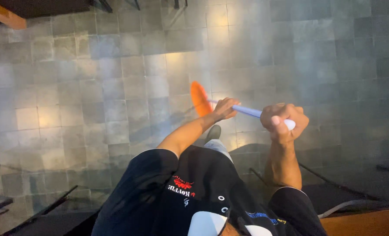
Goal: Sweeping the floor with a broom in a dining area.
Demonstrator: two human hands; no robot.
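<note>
Overhead, both hands in tight grip on a pale broom handle (orange head), over grey floor tiles.

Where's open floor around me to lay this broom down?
Bare grey tiled floor lies left of the orange broom head, and more beyond the right hand. Both hands, the left hand too, grip the blue handle. Dark bars crowd the lower corners.

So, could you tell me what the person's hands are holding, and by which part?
Both hands grip a long-handled tool with an orange head: the right hand wraps the top end of its pale blue handle, and the left hand holds the handle lower down, nearer the head.
</note>
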